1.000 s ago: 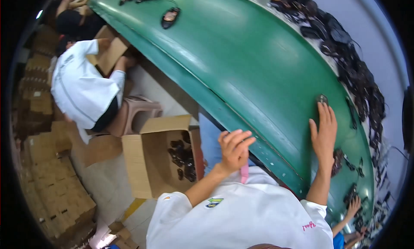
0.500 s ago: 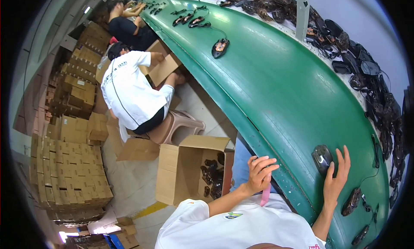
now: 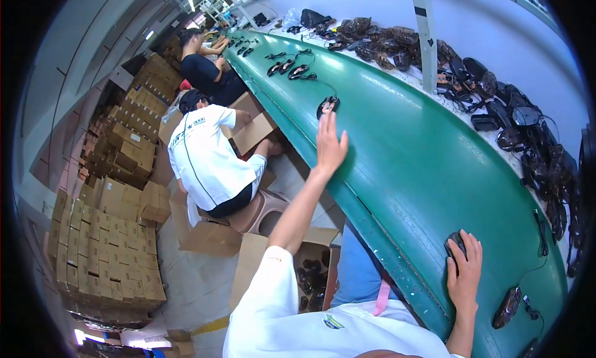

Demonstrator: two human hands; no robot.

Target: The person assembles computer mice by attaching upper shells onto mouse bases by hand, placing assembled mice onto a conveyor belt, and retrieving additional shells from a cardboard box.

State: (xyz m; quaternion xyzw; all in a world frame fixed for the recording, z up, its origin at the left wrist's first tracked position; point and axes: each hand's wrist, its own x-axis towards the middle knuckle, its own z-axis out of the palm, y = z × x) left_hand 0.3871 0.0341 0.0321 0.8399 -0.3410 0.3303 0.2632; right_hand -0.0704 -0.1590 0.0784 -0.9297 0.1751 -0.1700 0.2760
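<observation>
The right hand (image 3: pixel 464 277) lies flat over a black mouse (image 3: pixel 453 243) on the green surface (image 3: pixel 410 165), fingers curled on it. The left hand (image 3: pixel 329 144) is stretched far out, open, just short of another mouse (image 3: pixel 327 105) up the surface. More mice (image 3: pixel 288 67) lie further up, and a person in a white shirt (image 3: pixel 208 159) sits by brown boxes (image 3: pixel 254 131).

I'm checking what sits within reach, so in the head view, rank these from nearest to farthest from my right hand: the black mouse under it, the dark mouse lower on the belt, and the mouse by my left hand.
From the right hand:
1. Black mouse, under the fingers.
2. Dark mouse, just lower right on the green belt.
3. Mouse up the belt, beyond the left hand.
</observation>
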